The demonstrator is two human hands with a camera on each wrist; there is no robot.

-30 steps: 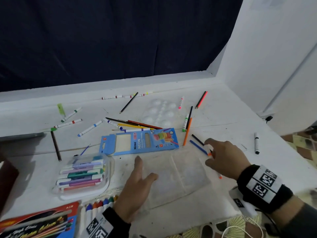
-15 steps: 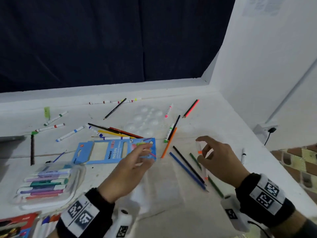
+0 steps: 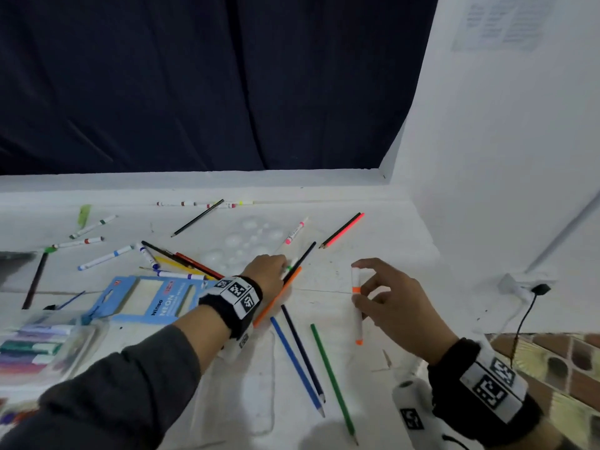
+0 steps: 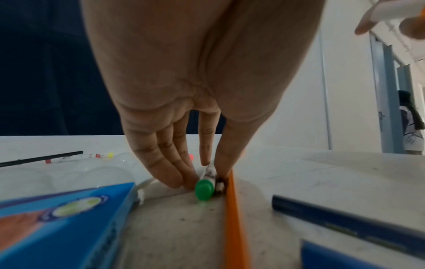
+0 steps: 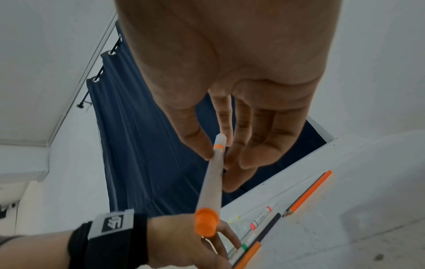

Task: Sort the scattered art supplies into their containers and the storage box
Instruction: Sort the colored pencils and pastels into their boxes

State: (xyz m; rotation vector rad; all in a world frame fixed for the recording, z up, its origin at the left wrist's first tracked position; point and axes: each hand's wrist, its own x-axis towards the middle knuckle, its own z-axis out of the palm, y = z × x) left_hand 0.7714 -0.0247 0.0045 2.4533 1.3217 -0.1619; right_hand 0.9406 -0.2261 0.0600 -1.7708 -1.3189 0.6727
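Left hand [image 3: 268, 274], half a second earlier over the blue box [image 3: 143, 298], had reached right; its grip now pinched the green-capped marker [image 4: 205, 185] lying on the worktop [image 3: 389, 254]; right hand [image 3: 394, 306] kept gripping the orange marker [image 3: 356, 305], raised above, both unsorted

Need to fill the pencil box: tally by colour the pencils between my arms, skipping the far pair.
Orange pencil: 1
Black pencil: 1
Blue pencil: 1
Navy pencil: 1
Green pencil: 1
Total: 5

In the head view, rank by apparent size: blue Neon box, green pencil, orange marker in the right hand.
1. Blue Neon box, partly hidden by the left arm.
2. Green pencil.
3. Orange marker, though it is raised nearer the camera.
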